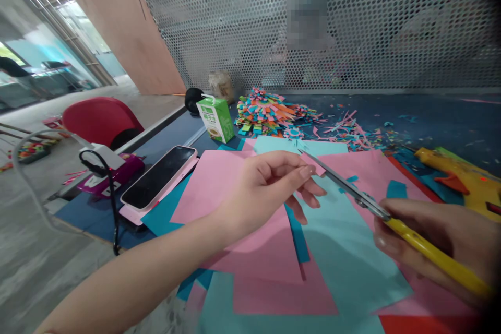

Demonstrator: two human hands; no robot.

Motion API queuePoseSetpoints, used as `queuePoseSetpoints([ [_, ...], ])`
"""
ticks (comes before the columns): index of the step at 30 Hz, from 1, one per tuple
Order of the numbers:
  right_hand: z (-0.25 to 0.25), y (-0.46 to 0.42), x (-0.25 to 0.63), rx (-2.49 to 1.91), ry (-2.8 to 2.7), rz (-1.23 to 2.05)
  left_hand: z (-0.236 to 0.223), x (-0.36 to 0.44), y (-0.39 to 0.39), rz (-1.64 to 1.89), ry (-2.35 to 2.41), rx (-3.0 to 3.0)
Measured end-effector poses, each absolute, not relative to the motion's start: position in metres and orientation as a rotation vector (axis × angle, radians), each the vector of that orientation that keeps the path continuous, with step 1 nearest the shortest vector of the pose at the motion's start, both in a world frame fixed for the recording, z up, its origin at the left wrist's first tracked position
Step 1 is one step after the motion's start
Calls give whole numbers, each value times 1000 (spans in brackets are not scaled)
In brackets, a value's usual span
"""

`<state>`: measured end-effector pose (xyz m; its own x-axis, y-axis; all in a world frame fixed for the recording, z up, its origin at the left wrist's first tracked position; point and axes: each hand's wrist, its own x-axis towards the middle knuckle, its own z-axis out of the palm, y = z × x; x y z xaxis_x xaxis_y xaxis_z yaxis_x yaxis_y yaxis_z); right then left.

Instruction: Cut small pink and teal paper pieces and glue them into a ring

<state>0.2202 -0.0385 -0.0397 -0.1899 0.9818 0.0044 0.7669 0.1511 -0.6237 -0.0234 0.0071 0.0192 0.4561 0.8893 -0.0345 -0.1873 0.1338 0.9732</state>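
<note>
My left hand (279,180) pinches a small pink piece of paper (318,166) between thumb and forefinger, the other fingers loosely curled. My right hand (434,240) grips yellow-handled scissors (366,201). Their metal blades lie close together and point up and left, right at the pink piece; whether they touch it I cannot tell. Beneath both hands lie overlapping pink sheets (258,255) and light blue sheets (344,261). Small blue scraps (396,189) rest on the sheets to the right.
Behind the sheets stand a green drink carton (217,119) and a multicoloured pile of fringed paper (266,112), with cut strips (356,133) beside it. A phone (160,176) lies left, a yellow tool (462,172) right. A perforated metal panel (235,21) borders the table's back.
</note>
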Motion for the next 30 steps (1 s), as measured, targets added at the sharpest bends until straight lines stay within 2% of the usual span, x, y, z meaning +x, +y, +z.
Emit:
queuePoseSetpoints([
  [4,-40,-37,222,-1645,-2094,739,19,-23,8,908,744,1172],
  [12,-36,-39,212,-1591,-2105,545,16,-22,7,891,709,1190],
  [18,-40,-41,215,-1709,-2061,603,16,-22,7,876,779,1240],
  [23,-41,-38,214,-1647,-2092,377,15,-21,9,878,796,1299],
  [27,-31,-35,207,-1643,-2053,318,15,-24,12,801,830,1468],
  [30,-23,-33,205,-1754,-1979,380,16,-33,22,834,946,1804],
])
